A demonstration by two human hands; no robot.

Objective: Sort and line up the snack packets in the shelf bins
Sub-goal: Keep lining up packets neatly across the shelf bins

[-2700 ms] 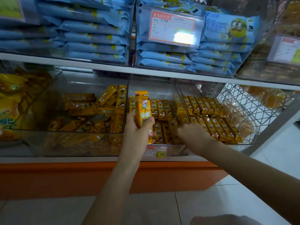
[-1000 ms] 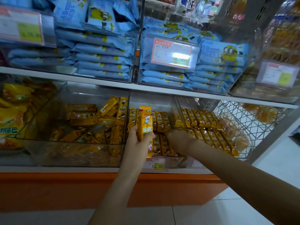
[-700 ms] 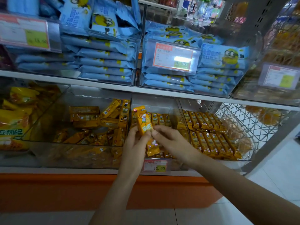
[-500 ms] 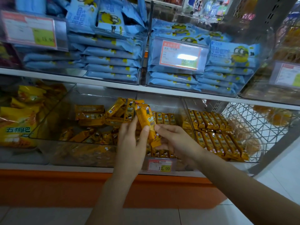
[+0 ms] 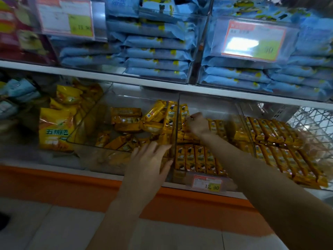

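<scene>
Head view: right bin packets [image 5: 281, 150] lie ranked, middle bin [image 5: 210, 105] half rowed, left bin [image 5: 137, 98] jumbled and unsorted; our left grip [image 5: 149, 159] hovers flat, empty, our right grip [image 5: 198, 124] curls at the middle bin's rear packets [image 5: 183, 110] (holding one? we cannot tell).

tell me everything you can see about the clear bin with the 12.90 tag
The clear plastic middle bin sits in the lower row, open-topped, walls see-through. A red-and-white price tag hangs at its front. Small yellow snack packets lie inside, the front row lined up side by side. The right hand is in it at the back, fingers curled.
</scene>
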